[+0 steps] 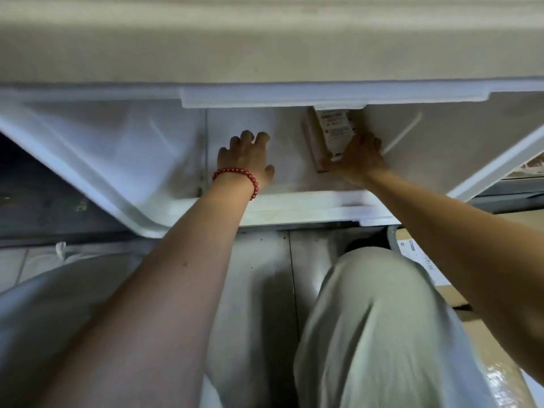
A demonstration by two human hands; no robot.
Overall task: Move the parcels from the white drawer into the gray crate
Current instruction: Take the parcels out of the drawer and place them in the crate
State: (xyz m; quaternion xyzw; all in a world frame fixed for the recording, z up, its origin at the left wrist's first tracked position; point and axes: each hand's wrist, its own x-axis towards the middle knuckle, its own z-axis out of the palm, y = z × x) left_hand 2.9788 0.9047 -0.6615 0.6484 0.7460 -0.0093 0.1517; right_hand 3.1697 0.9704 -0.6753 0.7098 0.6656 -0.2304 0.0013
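Knee [368,304] up close, both arms in white drawer [294,206]. Right hand [356,159] grips brown parcel [331,134] at drawer's back, partly under ledge [273,100]. Left hand [244,154] rests on drawer floor, fingers loosely bent, holding nothing. Risk imo: parcel snags ledge, slips from one-handed grip.

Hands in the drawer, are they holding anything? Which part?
The right hand has its grip on the near end of the brown parcel. The left hand holds nothing.
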